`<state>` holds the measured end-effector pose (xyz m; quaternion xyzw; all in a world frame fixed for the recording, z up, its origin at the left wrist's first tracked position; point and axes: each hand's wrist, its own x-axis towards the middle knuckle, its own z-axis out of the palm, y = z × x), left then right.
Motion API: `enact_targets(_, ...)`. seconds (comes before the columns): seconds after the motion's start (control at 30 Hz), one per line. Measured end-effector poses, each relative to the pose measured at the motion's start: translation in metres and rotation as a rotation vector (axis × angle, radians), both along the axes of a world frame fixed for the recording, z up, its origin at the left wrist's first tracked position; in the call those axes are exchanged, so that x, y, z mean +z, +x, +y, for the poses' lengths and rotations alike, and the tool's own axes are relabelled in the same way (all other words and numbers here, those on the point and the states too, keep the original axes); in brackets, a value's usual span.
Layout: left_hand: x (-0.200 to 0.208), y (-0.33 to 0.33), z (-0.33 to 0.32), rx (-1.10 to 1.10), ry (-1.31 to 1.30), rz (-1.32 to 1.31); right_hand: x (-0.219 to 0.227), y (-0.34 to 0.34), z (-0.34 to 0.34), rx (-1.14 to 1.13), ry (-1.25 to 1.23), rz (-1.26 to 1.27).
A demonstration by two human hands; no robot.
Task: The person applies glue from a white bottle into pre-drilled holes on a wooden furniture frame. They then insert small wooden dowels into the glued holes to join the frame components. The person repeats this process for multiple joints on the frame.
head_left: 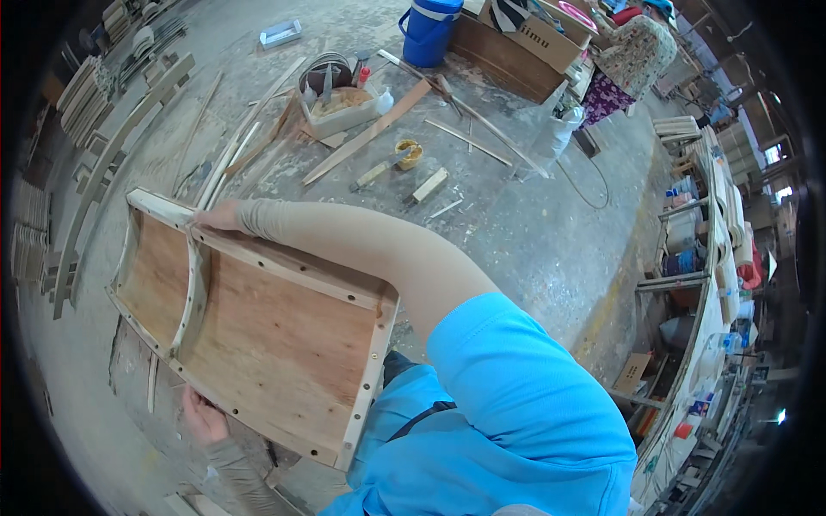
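Note:
A wooden frame with a plywood panel (284,344) lies tilted across the lower left, its pale rails dotted with dark holes. A curved crossbar (191,297) divides it. Reaching across from the right, my right hand (219,216) is closed over the far rail where the crossbar meets it. My left hand (205,416) is beside the near rail, close against its outer edge, with the fingers curled together. Whatever is between those fingertips is too small to make out. The frame's underside is hidden.
Beyond the frame, a white tub (344,112) of tools stands among wood strips, a yellow-brown pot (409,155) and a wood block (428,185). A blue cooler (428,33) and cardboard box (538,39) are farther back. Another person (637,56) is at the upper right; a cluttered bench (718,258) runs along the right.

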<state>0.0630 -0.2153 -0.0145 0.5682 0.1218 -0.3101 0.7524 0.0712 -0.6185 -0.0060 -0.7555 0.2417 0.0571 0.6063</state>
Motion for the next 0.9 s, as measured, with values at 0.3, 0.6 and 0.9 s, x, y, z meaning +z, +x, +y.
enact_targets(0.3,-0.016,0.001,0.011,-0.036,-0.014,0.115,-0.035,-0.019,-0.005,-0.016,-0.098,0.029)
enact_targets(0.6,-0.015,-0.023,0.005,0.04,-0.012,0.036,-0.053,-0.024,0.001,0.13,-0.409,-0.121)
enact_targets(0.9,0.002,-0.026,0.005,-0.168,0.288,-0.295,-0.017,-0.086,-0.009,0.078,-0.404,-0.355)
